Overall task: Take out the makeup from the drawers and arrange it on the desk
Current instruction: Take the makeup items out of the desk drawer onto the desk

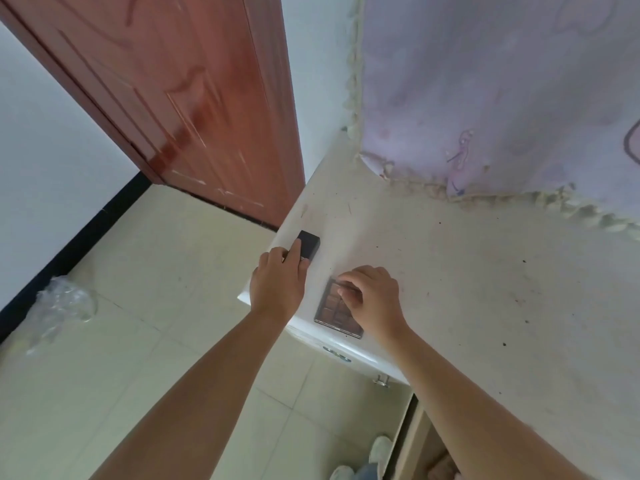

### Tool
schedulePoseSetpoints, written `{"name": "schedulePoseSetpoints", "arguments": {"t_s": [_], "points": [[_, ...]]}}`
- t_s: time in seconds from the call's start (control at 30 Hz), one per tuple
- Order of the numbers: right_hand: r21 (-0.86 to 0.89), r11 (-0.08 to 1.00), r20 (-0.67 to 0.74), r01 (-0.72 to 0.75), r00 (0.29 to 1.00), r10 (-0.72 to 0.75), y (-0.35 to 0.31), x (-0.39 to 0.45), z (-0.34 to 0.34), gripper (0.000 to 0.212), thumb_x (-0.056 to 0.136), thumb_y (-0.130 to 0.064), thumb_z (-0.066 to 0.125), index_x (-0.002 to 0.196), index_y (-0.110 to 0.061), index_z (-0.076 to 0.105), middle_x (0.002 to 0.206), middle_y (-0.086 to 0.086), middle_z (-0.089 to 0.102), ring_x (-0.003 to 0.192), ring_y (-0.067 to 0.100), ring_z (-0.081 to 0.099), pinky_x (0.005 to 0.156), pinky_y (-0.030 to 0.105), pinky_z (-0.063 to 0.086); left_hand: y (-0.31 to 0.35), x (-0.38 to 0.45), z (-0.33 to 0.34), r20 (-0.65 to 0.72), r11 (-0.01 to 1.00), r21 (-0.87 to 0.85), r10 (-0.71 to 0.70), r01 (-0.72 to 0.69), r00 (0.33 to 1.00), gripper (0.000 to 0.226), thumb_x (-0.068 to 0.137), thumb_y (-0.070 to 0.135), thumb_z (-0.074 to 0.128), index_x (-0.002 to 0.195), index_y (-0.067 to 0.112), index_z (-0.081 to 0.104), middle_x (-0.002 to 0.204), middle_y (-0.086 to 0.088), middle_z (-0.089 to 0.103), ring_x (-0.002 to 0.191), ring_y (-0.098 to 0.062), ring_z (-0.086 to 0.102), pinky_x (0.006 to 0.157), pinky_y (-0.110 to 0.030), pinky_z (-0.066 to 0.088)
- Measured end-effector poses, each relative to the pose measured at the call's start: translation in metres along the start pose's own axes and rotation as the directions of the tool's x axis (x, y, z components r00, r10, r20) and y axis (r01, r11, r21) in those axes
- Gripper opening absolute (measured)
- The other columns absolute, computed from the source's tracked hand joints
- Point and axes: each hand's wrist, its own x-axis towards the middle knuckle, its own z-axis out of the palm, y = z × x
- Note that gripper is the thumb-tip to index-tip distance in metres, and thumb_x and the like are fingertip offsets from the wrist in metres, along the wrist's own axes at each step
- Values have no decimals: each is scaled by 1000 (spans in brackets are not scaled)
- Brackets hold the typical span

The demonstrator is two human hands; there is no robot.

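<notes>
Ahead, my scuffed white desk (450, 271) meets a red door (194, 109) at eleven o'clock; left hand (277, 285) grips a black box (309, 243), right hand (372, 299) pinches the eyeshadow palette (334, 311).

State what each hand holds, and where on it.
Left hand grips the black box at its near end. Right hand pinches the eyeshadow palette at its far edge.

Head view, steeply downward over desk (450, 271) corner.
</notes>
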Motion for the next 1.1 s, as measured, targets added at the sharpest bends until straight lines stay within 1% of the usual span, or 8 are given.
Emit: {"name": "schedulePoseSetpoints", "arguments": {"t_s": [0.13, 0.23, 0.37, 0.53, 0.6, 0.7, 0.87, 1.1], "points": [[-41, 997, 6, -73, 997, 73, -3, -3, 5, 21, 84, -16, 61, 101, -6, 67, 102, 12, 66, 98, 32, 56, 83, 35, 39, 1, -13, -7, 29, 1000, 26, -14, 13, 999, 48, 98, 30, 30, 142, 12, 24, 132, -11, 44, 118, -29, 41, 92, -35, 38], [22, 993, 48, -120, 992, 119, 4, -13, -9, 29, 91, -16, 50, 116, -3, 59, 116, 14, 61, 111, 29, 52, 94, 28, 30, 8, -36, -16, -98, 995, 6, 104, -104, 990, 43, 94, 19, 43, 132, 1, 41, 128, -20, 49, 118, -36, 44, 95, -42, 39], [-47, 999, -214, -20, 977, 10, 29, -84, -59, 27, 84, -10, 46, 93, 7, 65, 88, 22, 66, 86, 36, 61, 82, 29, 40, 42, -94, 1, -376, 815, -65, 514, -575, 771, 30, 80, 9, 45, 98, -4, 65, 92, -23, 64, 89, -28, 52, 78, -34, 45], [-434, 874, -257, -219, 960, 113, 96, -239, -97, 23, 77, -16, 44, 65, -3, 60, 63, 13, 60, 63, 27, 54, 62, 32, 35, 119, -200, 61, -20, 525, -230, 839, -820, 543, 21, 67, 12, 50, 76, 11, 68, 76, -6, 67, 69, -21, 62, 59, -19, 49], [-522, 786, -153, -331, 943, 296, 127, -284, -102, 15, 72, -15, 58, 76, -2, 64, 72, 18, 64, 64, 33, 60, 64, 34, 41, 147, -226, 81, 228, 587, -213, 807, -781, 544, 24, 71, 15, 58, 94, 12, 66, 101, -7, 65, 94, -22, 62, 75, -24, 51], [-570, 651, 19, -501, 784, 620, 169, -314, -101, 52, 77, -15, 62, 126, -4, 48, 129, 20, 49, 116, 36, 47, 93, 46, 36, 178, -242, 115, 509, 714, -161, 651, -681, 563, 46, 85, 12, 49, 130, 11, 39, 138, -12, 36, 132, -27, 27, 103, -40, 32], [-439, 522, -108, -731, 620, 778, 220, -332, -114, 62, 80, -20, 54, 137, -14, 31, 147, 12, 24, 136, 28, 17, 109, 48, 16, 235, -250, 164, 544, 714, -52, 607, -698, 579, 58, 88, 12, 44, 140, 9, 20, 147, -15, 20, 136, -29, 15, 108, -43, 21], [-483, 658, 36, -578, 738, 674, 275, -372, -134, 83, 74, -36, 64, 142, -27, 19, 154, 6, 2, 138, 37, 5, 111, 48, 14, 322, -255, 224, 480, 734, 62, 573, -677, 665, 72, 89, 25, 47, 145, 22, 3, 150, -21, 6, 138, -39, 4, 111, -53, 4]]}}
